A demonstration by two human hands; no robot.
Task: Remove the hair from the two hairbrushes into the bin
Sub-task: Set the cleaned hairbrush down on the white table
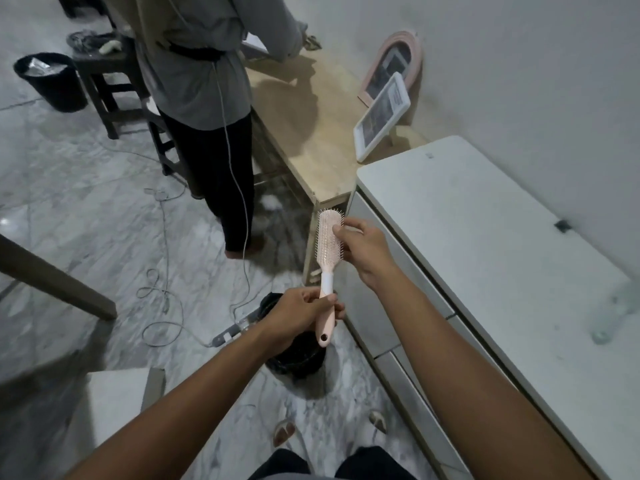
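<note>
A pink hairbrush (328,252) with a white band on its handle stands upright in front of me, bristles facing me. My left hand (300,315) grips its handle near the lower end. My right hand (362,247) is at the bristle head, thumb and fingertips pinching at the bristles near the upper right side. Whether hair sits between those fingers is too small to tell. Directly below the brush stands a black bin (299,358) on the floor, partly hidden by my left hand. No second hairbrush is in view.
A white cabinet (485,237) runs along my right, a wooden table (304,109) with two mirrors (381,116) beyond it. Another person (207,98) stands at the table. Cables and a power strip (235,329) lie on the marble floor; another black bin (52,81) is far left.
</note>
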